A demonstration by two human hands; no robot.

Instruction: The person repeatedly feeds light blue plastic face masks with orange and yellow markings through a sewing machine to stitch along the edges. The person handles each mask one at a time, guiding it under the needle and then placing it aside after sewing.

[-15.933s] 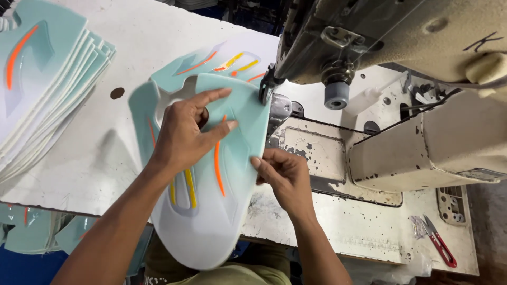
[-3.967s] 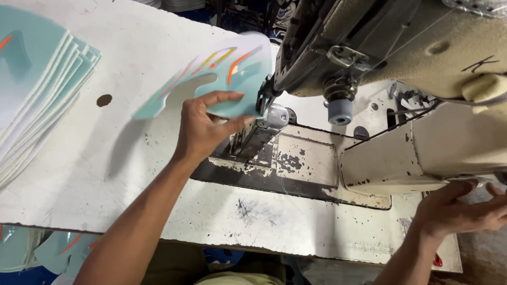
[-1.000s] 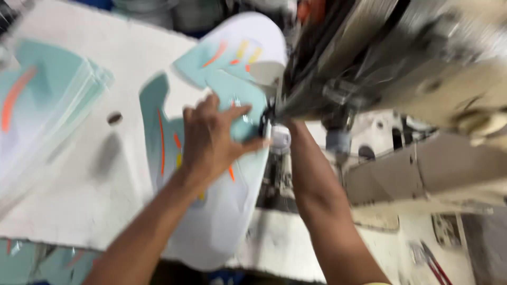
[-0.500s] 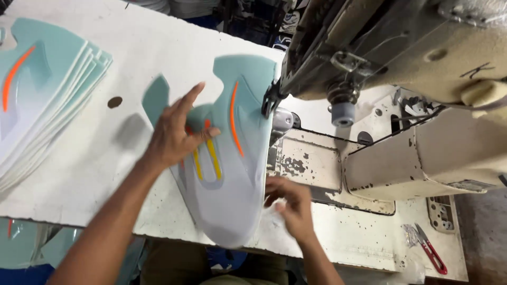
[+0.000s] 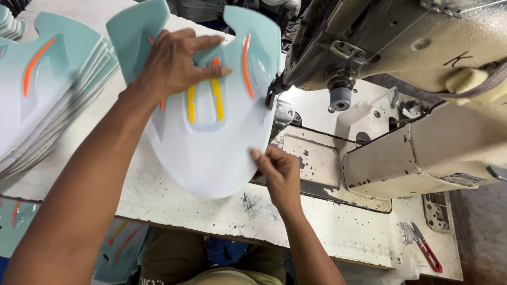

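Note:
A pale mint and white shoe-upper panel with yellow and orange stripes lies on the white worktable, its right edge by the presser foot of the sewing machine. My left hand presses flat on the panel's upper part, fingers spread. My right hand pinches the panel's lower right edge, beside the needle plate.
A stack of matching panels sits at the table's left. Red-handled thread snips lie at the front right corner. More panels show below the table's front edge. The machine head overhangs the right half.
The panel has shifted up and right toward the presser foot. My left hand moved up with it; my right hand now grips the panel's edge closer to the machine.

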